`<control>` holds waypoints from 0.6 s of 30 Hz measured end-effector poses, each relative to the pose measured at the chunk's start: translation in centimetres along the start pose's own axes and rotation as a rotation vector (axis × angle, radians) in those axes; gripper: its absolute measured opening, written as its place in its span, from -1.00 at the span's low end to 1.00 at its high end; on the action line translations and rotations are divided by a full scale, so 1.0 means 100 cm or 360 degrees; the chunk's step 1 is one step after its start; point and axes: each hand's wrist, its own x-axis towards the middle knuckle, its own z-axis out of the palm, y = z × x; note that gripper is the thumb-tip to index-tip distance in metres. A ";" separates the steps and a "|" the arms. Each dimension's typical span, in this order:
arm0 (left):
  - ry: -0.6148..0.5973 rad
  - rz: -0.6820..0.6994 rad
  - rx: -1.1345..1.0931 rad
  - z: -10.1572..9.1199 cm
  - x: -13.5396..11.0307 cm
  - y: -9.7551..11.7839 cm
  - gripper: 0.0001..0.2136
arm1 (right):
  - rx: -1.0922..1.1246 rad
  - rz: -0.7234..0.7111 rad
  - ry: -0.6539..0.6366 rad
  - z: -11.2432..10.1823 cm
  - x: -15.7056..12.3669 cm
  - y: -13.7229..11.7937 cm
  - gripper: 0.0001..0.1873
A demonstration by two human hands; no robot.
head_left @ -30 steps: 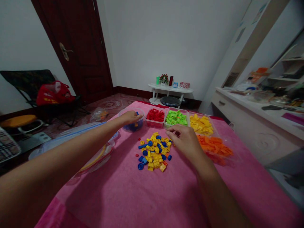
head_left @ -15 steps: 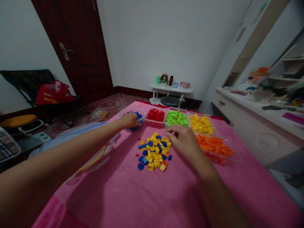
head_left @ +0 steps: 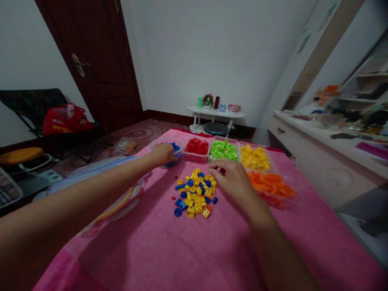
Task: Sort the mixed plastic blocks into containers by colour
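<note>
On the pink table (head_left: 182, 250), centre frame, the right hand (head_left: 233, 182) presses its fingertips together at a yellow-and-blue brick pile (head_left: 195, 195). The left hand (head_left: 163, 153) curls, grip unclear, at the blue-brick tub (head_left: 175, 144) beside the red tub (head_left: 197, 147), green tub (head_left: 223, 149) and yellow tub (head_left: 254, 157).

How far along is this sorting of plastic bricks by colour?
Done: clear tubs hold red bricks, green bricks, yellow bricks and orange bricks. In hand: left hand at the round clear tub of blue pieces, right hand at the mixed pile. Left: that pile, mostly yellow and blue.

a home room: dark wooden door (head_left: 91, 64), folding chair (head_left: 33, 109), small white side table (head_left: 216, 114), cluttered dresser (head_left: 318, 157).
</note>
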 end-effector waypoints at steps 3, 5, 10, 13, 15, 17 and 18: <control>-0.0024 0.0020 -0.0032 -0.007 -0.002 -0.003 -0.58 | -0.0003 0.0023 -0.0003 0.000 0.000 -0.001 -0.86; -0.0063 0.0086 -0.0067 -0.013 -0.002 -0.008 -0.61 | -0.0010 0.0024 -0.0007 -0.001 0.000 -0.002 -0.86; -0.0262 0.0261 -0.0179 -0.018 0.002 -0.023 -0.73 | -0.0032 0.0011 -0.0016 -0.001 0.000 -0.002 -0.86; -0.0317 0.0278 -0.0241 -0.015 0.002 -0.028 -0.70 | -0.0038 0.0004 -0.0018 -0.002 0.000 -0.003 -0.86; -0.0355 0.0269 -0.0248 -0.014 0.001 -0.028 -0.70 | -0.0042 -0.0002 -0.0019 -0.002 0.000 -0.003 -0.86; -0.0372 0.0271 -0.0266 -0.012 0.000 -0.026 -0.73 | -0.0051 -0.0004 -0.0022 -0.001 0.000 -0.003 -0.86; -0.0348 0.0271 -0.0294 -0.011 -0.001 -0.025 -0.76 | -0.0056 -0.0006 -0.0027 -0.001 0.000 -0.004 -0.86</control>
